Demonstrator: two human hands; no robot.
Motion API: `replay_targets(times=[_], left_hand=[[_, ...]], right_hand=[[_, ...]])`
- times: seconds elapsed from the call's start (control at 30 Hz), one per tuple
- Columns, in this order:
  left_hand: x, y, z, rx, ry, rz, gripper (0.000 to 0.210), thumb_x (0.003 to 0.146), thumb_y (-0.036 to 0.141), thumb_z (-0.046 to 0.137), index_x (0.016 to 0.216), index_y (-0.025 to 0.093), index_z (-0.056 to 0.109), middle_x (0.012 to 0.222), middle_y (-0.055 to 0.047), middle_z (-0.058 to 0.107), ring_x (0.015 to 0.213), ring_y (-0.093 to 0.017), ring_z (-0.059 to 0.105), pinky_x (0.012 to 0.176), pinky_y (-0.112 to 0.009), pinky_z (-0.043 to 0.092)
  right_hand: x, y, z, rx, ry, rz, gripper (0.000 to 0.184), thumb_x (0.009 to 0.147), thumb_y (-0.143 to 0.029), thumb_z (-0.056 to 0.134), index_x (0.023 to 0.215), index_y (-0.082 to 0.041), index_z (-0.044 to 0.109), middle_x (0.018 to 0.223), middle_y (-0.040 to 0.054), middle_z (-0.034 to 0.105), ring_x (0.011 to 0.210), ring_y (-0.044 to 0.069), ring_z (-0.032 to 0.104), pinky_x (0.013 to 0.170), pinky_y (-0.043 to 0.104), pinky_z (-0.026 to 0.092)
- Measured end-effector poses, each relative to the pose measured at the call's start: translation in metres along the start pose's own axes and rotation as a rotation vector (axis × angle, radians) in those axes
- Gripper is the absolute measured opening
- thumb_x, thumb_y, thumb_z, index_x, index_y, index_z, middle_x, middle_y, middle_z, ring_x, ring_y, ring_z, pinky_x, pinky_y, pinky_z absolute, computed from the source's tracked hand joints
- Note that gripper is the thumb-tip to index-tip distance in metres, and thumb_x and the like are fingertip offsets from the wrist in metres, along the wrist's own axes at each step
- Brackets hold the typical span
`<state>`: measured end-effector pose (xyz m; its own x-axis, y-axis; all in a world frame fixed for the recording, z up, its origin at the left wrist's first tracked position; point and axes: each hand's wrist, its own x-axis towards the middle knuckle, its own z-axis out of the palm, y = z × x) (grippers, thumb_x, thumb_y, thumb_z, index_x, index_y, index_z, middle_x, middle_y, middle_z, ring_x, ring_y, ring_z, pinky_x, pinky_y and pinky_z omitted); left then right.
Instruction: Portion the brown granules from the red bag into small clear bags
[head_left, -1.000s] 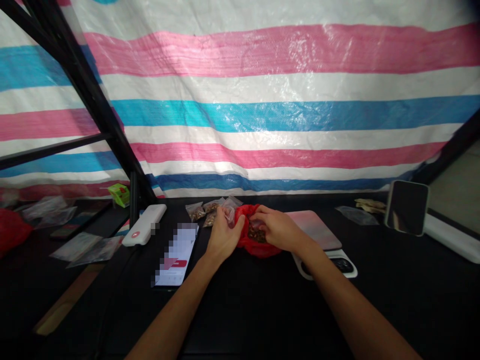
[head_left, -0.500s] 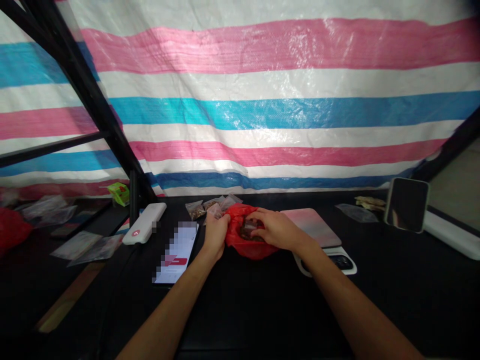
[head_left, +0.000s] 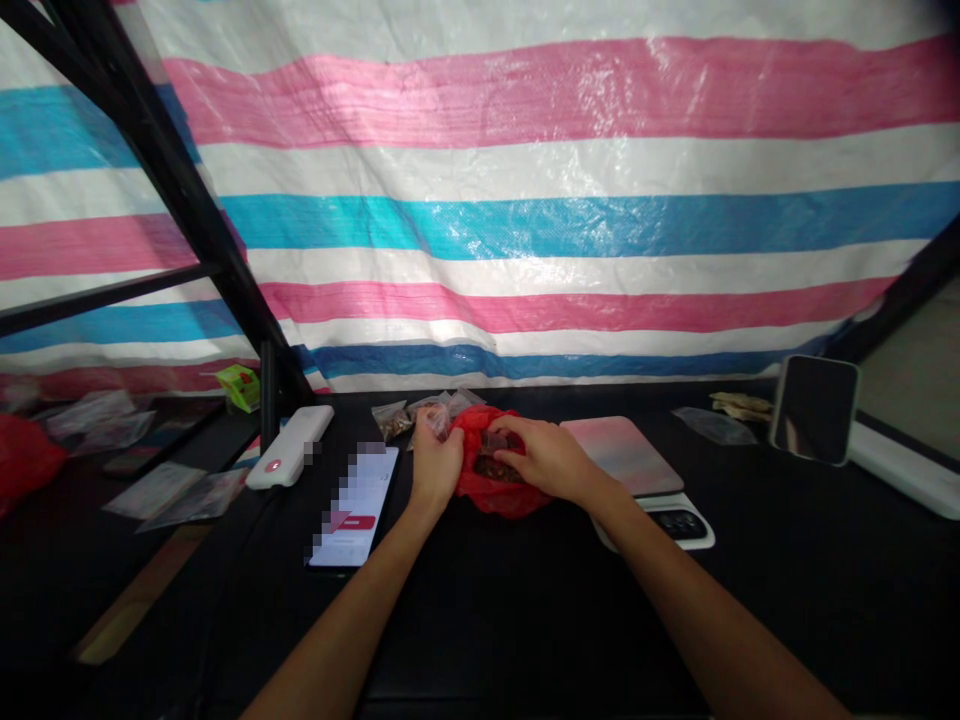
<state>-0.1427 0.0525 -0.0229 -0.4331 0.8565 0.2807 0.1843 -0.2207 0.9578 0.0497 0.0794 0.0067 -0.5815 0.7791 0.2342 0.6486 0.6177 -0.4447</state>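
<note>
A phone (head_left: 356, 515) lay on the black table (head_left: 480, 630), left of both hands. Small filled bags (head_left: 391, 420) lay beyond the left hand (head_left: 438, 455), whose fingers were closed on a small clear bag (head_left: 435, 418); its thumb lay against the red bag (head_left: 504, 502). The red bag sat open between the hands, roughly round, with no marked long axis. Its brown pieces (head_left: 496, 470) lay nearer the right hand (head_left: 541, 452), just left of its fingertips. That hand's thumb and fingers were bent narrowly over the mouth; whether they pinched anything could not be told. A scale (head_left: 626, 455) stood beyond the right forearm.
</note>
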Motion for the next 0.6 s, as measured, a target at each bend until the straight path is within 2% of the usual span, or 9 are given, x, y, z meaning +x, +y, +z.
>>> replay_targets(times=[0.13, 0.27, 0.33, 0.47, 0.5, 0.53, 0.6], left_hand=[[-0.003, 0.006, -0.002, 0.188, 0.002, 0.067, 0.022, 0.079, 0.011, 0.058, 0.096, 0.023, 0.049, 0.088, 0.003, 0.058, 0.080, -0.016, 0.058, 0.080, -0.030, 0.046], [-0.006, 0.009, -0.003, 0.329, 0.021, 0.221, 0.019, 0.079, 0.008, 0.055, 0.084, 0.024, 0.046, 0.083, 0.002, 0.051, 0.079, -0.018, 0.053, 0.076, -0.030, 0.042], [-0.006, 0.009, -0.003, 0.397, 0.022, 0.282, 0.019, 0.078, 0.008, 0.057, 0.083, 0.024, 0.047, 0.085, 0.001, 0.052, 0.083, -0.019, 0.053, 0.077, -0.031, 0.042], [-0.008, 0.009, -0.003, 0.478, -0.027, 0.321, 0.017, 0.080, 0.014, 0.064, 0.085, 0.024, 0.052, 0.090, -0.002, 0.056, 0.089, -0.022, 0.056, 0.081, -0.034, 0.044], [-0.008, 0.010, -0.003, 0.498, -0.045, 0.331, 0.015, 0.081, 0.016, 0.065, 0.084, 0.024, 0.053, 0.091, -0.003, 0.057, 0.091, -0.023, 0.057, 0.081, -0.034, 0.044], [-0.009, 0.011, -0.003, 0.520, -0.065, 0.343, 0.014, 0.082, 0.018, 0.066, 0.083, 0.024, 0.053, 0.091, -0.004, 0.058, 0.092, -0.024, 0.058, 0.081, -0.035, 0.044], [-0.011, 0.012, -0.003, 0.559, -0.113, 0.362, 0.012, 0.084, 0.020, 0.066, 0.084, 0.024, 0.055, 0.093, -0.005, 0.060, 0.093, -0.025, 0.059, 0.081, -0.036, 0.044]], right_hand=[[0.000, 0.000, -0.001, 0.136, 0.060, 0.012, 0.033, 0.090, -0.017, 0.067, 0.120, -0.029, 0.064, 0.118, 0.0011, 0.078, 0.106, 0.024, 0.074, 0.093, 0.034, 0.051], [0.002, 0.002, -0.002, 0.279, 0.128, 0.003, 0.030, 0.090, -0.014, 0.063, 0.117, -0.029, 0.062, 0.117, 0.0001, 0.077, 0.107, 0.023, 0.072, 0.093, 0.034, 0.052], [0.003, 0.002, -0.003, 0.320, 0.162, 0.007, 0.028, 0.091, -0.018, 0.063, 0.117, -0.028, 0.061, 0.116, 0.0003, 0.077, 0.099, 0.022, 0.073, 0.088, 0.033, 0.052], [0.003, -0.001, -0.007, 0.346, 0.213, 0.025, 0.028, 0.094, -0.026, 0.060, 0.122, -0.025, 0.058, 0.114, 0.0019, 0.076, 0.070, 0.016, 0.067, 0.072, 0.031, 0.052], [0.003, -0.003, -0.009, 0.339, 0.225, 0.015, 0.029, 0.095, -0.027, 0.060, 0.124, -0.025, 0.058, 0.113, 0.0022, 0.076, 0.068, 0.016, 0.066, 0.071, 0.030, 0.052], [0.002, -0.005, -0.010, 0.324, 0.237, -0.008, 0.030, 0.096, -0.027, 0.060, 0.125, -0.025, 0.059, 0.113, 0.0026, 0.075, 0.071, 0.016, 0.067, 0.073, 0.031, 0.053], [0.000, -0.010, -0.011, 0.260, 0.244, -0.090, 0.031, 0.097, -0.026, 0.059, 0.128, -0.026, 0.061, 0.121, 0.0037, 0.073, 0.091, 0.020, 0.071, 0.085, 0.033, 0.055]])
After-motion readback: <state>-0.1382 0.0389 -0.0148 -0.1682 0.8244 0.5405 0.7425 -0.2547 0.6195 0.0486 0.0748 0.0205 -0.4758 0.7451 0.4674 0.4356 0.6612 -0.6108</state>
